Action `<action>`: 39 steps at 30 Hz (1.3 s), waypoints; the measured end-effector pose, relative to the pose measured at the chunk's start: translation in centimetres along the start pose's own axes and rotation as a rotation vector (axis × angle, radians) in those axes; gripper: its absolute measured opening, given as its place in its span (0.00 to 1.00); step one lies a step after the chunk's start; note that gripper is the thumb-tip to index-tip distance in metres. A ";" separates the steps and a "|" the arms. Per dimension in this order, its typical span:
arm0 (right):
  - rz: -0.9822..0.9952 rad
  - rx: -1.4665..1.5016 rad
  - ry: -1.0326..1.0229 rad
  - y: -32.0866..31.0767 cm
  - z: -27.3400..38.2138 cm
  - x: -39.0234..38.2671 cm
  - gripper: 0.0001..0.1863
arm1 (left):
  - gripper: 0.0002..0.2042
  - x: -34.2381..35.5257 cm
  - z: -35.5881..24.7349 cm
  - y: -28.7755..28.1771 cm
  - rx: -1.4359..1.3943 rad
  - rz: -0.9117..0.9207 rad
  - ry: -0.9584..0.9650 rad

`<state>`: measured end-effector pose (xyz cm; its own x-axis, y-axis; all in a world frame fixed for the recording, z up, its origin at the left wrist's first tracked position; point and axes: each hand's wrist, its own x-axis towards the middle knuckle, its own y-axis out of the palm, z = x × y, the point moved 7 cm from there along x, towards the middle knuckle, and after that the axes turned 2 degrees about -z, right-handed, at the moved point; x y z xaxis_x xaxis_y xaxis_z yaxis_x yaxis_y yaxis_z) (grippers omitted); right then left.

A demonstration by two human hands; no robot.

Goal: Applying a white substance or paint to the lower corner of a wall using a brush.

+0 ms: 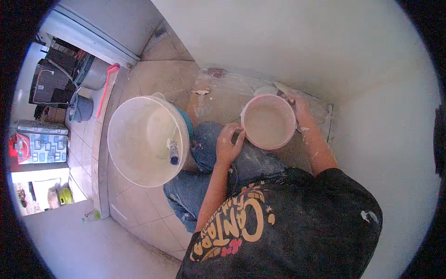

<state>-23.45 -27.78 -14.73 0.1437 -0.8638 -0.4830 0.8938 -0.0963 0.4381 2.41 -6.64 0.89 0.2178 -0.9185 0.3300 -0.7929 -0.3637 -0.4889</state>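
Note:
Between my two hands stands a small pinkish bucket (268,124), with a pale, cream-coloured inside. My left hand (227,145) closes on its left rim, thumb and fingertips at the edge. On the far right side of the bucket, my right hand (297,106) is closed around something dark, partly hidden by the rim; I cannot make out what it is. A whitish rounded piece (265,91) shows just behind the bucket. To the left is a large white bucket (134,153), and a tool with a dark blue handle (173,156) rests inside it.
A teal rim (185,121) peeks out behind the large bucket. My jeans (209,144) are smeared white. Walls rise at the right and back. Beyond a raised sill at the left are a red long-handled tool (107,90), a grey bucket (81,108) and a blue-grey patterned box (42,144).

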 end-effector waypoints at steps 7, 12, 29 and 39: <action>0.215 -1.357 -0.472 0.4 1.8 1.7 0.17 | 0.07 0.1 -0.5 0.0 0.010 -0.033 0.031; -0.046 -0.414 0.072 0.5 -0.1 2.8 0.19 | 0.07 0.1 -0.3 -0.2 -0.031 -0.020 -0.001; 0.008 -0.769 0.076 -1.7 0.1 -1.7 0.22 | 0.06 -0.1 0.2 -0.9 0.008 -0.054 0.002; 0.086 -0.425 -0.118 2.7 5.4 -1.1 0.14 | 0.07 -0.4 0.8 -0.9 0.025 -0.052 -0.013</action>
<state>-23.46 -29.78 -8.96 0.1978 -0.9126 -0.3578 0.9794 0.1688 0.1109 3.51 -6.04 0.53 0.2664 -0.9000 0.3449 -0.7657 -0.4150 -0.4915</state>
